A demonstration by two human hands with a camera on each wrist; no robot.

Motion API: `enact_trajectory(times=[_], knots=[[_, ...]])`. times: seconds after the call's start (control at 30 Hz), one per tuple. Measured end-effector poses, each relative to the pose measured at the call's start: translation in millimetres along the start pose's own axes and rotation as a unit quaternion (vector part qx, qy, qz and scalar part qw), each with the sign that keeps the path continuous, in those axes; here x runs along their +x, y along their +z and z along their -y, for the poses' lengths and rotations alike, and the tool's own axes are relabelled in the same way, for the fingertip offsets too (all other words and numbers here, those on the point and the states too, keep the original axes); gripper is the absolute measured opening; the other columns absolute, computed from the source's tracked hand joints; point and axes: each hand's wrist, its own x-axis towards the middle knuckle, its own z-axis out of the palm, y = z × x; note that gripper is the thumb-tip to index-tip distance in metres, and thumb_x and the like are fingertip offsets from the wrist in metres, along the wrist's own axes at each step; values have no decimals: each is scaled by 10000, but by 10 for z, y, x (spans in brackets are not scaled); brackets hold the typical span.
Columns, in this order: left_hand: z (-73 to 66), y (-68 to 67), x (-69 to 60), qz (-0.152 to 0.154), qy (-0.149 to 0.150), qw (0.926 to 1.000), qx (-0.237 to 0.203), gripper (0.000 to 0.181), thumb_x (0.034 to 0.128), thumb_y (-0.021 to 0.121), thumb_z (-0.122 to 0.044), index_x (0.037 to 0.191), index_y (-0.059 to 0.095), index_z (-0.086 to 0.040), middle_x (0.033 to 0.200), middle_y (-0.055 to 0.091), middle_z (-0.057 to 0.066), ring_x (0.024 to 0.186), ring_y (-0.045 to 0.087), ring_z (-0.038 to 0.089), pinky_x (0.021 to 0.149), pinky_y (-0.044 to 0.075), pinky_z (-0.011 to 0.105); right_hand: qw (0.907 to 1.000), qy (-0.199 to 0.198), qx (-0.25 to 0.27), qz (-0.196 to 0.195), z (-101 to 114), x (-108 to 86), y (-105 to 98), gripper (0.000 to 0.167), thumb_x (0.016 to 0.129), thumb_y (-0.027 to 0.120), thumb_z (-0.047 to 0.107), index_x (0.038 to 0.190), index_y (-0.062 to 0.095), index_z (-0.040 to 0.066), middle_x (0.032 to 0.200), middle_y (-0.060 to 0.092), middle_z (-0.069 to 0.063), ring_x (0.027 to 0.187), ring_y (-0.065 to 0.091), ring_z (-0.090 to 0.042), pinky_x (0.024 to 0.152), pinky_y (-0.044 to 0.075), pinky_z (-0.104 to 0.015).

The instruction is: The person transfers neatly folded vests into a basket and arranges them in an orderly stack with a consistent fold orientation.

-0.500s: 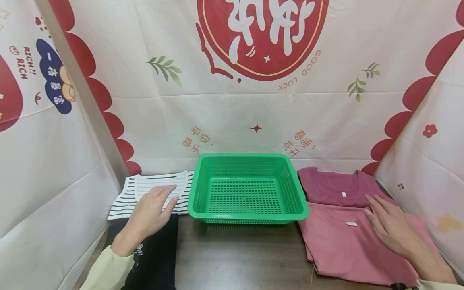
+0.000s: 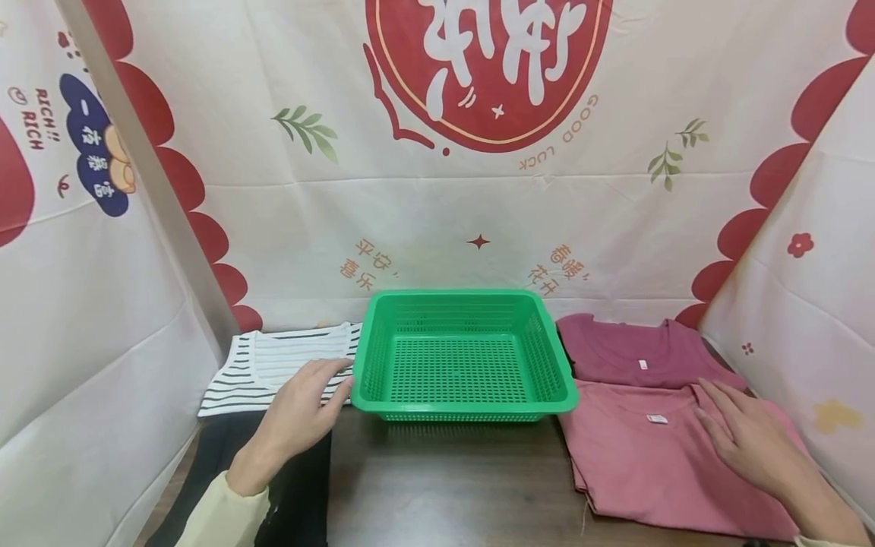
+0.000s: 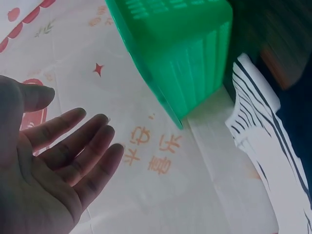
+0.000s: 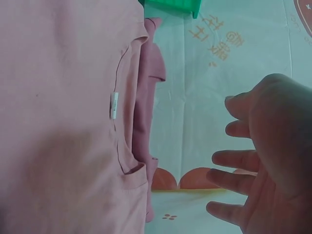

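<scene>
Left hand (image 2: 294, 416) moves nearer the green rectangular plastic basket (image 2: 465, 408); right hand (image 2: 755, 441) hovers over folded pink cloth shirt (image 2: 656, 471); both have relaxed fingers.

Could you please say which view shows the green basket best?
The head view, because the green basket fits wholly in frame there; the left wrist view shows only part, the right wrist view just a corner.

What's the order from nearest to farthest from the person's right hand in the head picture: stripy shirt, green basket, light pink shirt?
From the right hand:
1. Light pink shirt: on the person's right, with the hand over it.
2. Green basket: in the middle.
3. Stripy shirt: on the person's left, past the basket.
</scene>
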Motion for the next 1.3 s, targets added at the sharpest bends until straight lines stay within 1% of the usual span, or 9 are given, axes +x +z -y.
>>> enact_trajectory(times=[0.2,0.3,0.43,0.7,0.8,1.03,1.13,1.23,1.3], knots=[[-60,49,-25,-44,190,9997,-157,296,924,693,-195,1178,689,-43,1124,700,71,1076,634,248,902,530,457,9998,-190,-72,-43,-69,-98,3,471,923,631,58,1351,508,-94,1163,596,-323,1150,520,-452,1136,51,-98],[-96,64,-33,-6,213,9995,-231,259,921,698,-196,1147,702,-68,1092,705,43,1049,643,214,886,539,429,9999,-131,-54,25,-99,-167,4,509,914,634,38,1388,485,-74,1179,583,-317,1419,330,-174,1134,54,-97],[-157,94,-55,38,289,9988,-396,175,913,707,-174,1078,718,-118,1029,707,-7,963,654,139,800,562,342,9999,-23,97,71,-132,-229,-2,541,906,626,3,1411,450,-79,1183,550,-327,1333,81,175,1119,43,-84],[-339,225,-114,314,575,9961,-596,122,922,691,-176,1038,723,-161,1008,716,-52,901,655,74,769,549,294,9998,2,207,-8,-169,-317,-2,602,913,608,2,1480,405,-12,1155,540,-351,1304,84,211,1102,41,-73],[-390,292,-130,447,682,9943,-683,110,931,679,-182,1031,721,-165,996,716,-65,891,645,50,766,542,293,9998,-34,169,-67,-184,-362,3,611,888,603,-31,1466,406,-45,1137,535,-362,1310,84,202,1108,39,-79],[-470,460,-166,644,855,9886,-1061,65,937,673,-178,989,712,-167,911,684,-100,749,560,-1,664,493,214,9964,718,-83,448,-181,-503,-26,528,905,578,-44,1394,407,-143,1158,519,-381,1197,447,-492,1148,-33,-142],[-521,544,-176,829,912,9850,-1210,56,950,659,-187,972,708,-173,907,681,-111,794,585,-2,702,514,232,9959,799,-37,433,-198,-553,-31,510,917,574,-34,1394,418,-129,1157,536,-375,1476,191,-148,1142,-31,-126],[-572,631,-191,1026,882,9813,-1366,64,960,646,-191,969,709,-183,908,683,-118,827,599,-13,731,525,245,9968,752,66,267,-233,-594,-20,437,925,570,-25,1333,468,-146,1136,551,-382,1238,23,260,1085,-13,-57],[-601,685,-205,1161,839,9784,-1490,75,967,636,-191,969,711,-183,895,679,-119,808,593,-20,716,523,241,9954,897,69,320,-247,-630,-19,398,953,553,5,1311,477,-152,1141,538,-395,1324,53,164,1079,-31,-54]])
